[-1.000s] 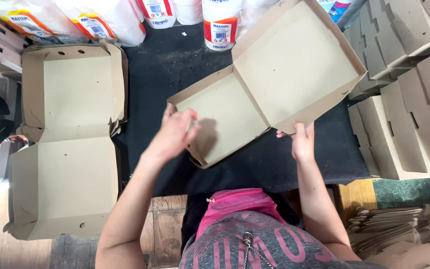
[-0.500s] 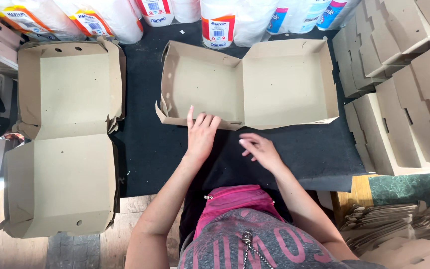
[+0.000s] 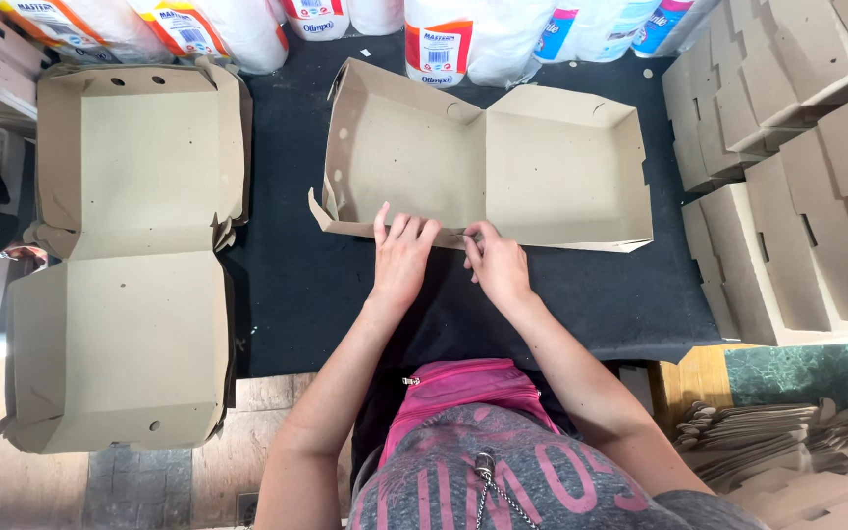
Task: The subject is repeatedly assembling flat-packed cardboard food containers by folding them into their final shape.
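Cardboard box (image 3: 483,167) lies open beyond both hands, fingers (image 3: 399,231) flat, pressing its near edge.

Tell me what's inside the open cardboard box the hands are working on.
Nothing lies inside the open cardboard box: both halves show bare cardboard. The left hand and right hand cover part of its near edge.

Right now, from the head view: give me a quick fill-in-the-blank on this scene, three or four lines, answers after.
1. Both hands press on the near edge of the open cardboard box, which lies on a ____ mat.
2. The left hand lies ____ with fingers spread.
3. A second open box lies to the person's ____.
4. Stacks of folded boxes stand on the person's ____.

Missing words: black; flat; left; right
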